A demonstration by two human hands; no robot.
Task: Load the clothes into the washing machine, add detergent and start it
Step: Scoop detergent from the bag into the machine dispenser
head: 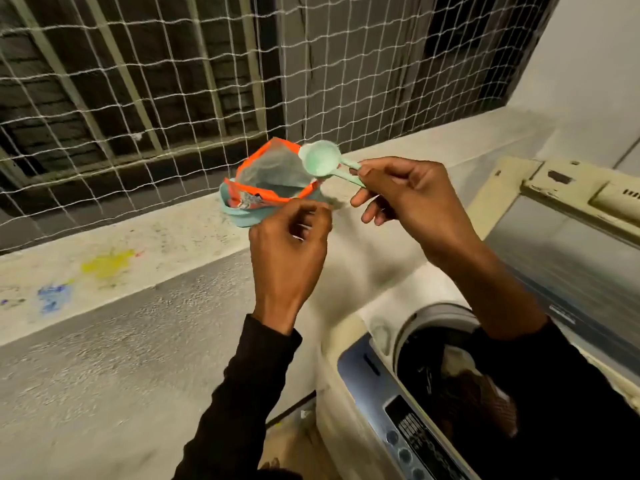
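An open orange and teal detergent bag [273,181] sits on the concrete ledge [166,237]. My left hand [289,244] is curled at the bag's near rim and pinches its edge. My right hand [405,199] holds the handle of a mint-green scoop [320,159], whose bowl hovers over the bag's mouth and looks filled with pale powder. The top-loading washing machine [398,393] stands at the lower right with its lid [561,244] raised. Dark clothes [460,389] lie in its drum.
A rope net [173,81] over window bars closes off the space behind the ledge. The machine's control panel [412,438] with round buttons faces me at the bottom. Yellow and blue paint stains [104,265] mark the ledge on the left.
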